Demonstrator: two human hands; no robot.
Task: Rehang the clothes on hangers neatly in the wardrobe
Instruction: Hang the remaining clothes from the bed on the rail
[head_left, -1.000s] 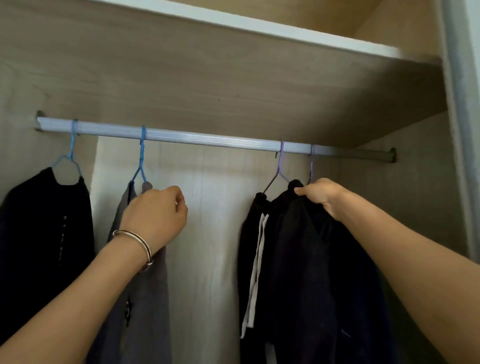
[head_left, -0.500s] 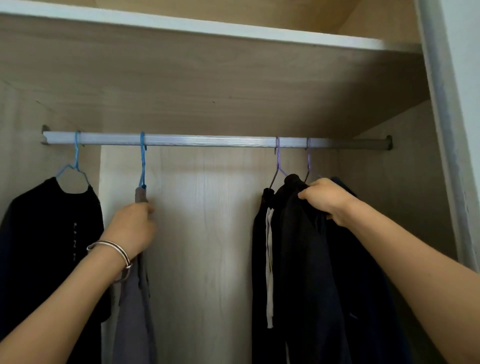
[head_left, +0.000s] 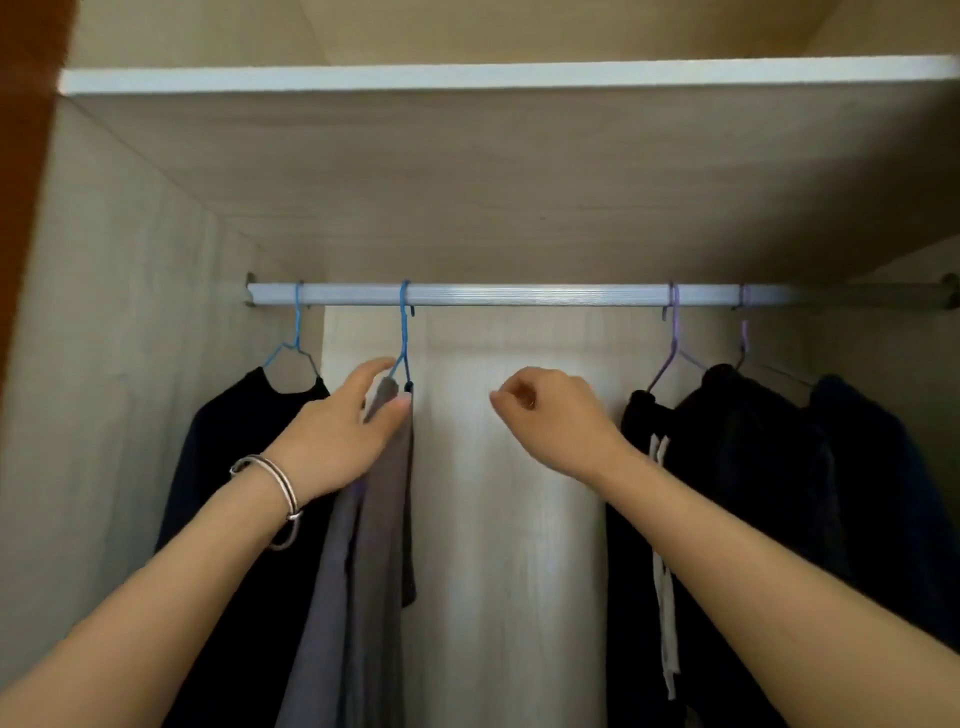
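Note:
A pale rail runs across the wardrobe. On it hang a black top on a blue hanger, a grey garment on a second blue hanger, and dark clothes on two purple hangers. My left hand, with bangles on the wrist, pinches the top of the grey garment just under its hanger. My right hand hovers in the gap between the grey garment and the dark clothes, fingers curled, holding nothing.
A shelf board forms the ceiling above the rail. Wardrobe side walls close in at left and right. The pale back panel shows between the two groups of clothes.
My right hand has let go of the dark clothes and moved left into the gap. My left hand stays on the grey garment. The view has tilted up and shifted.

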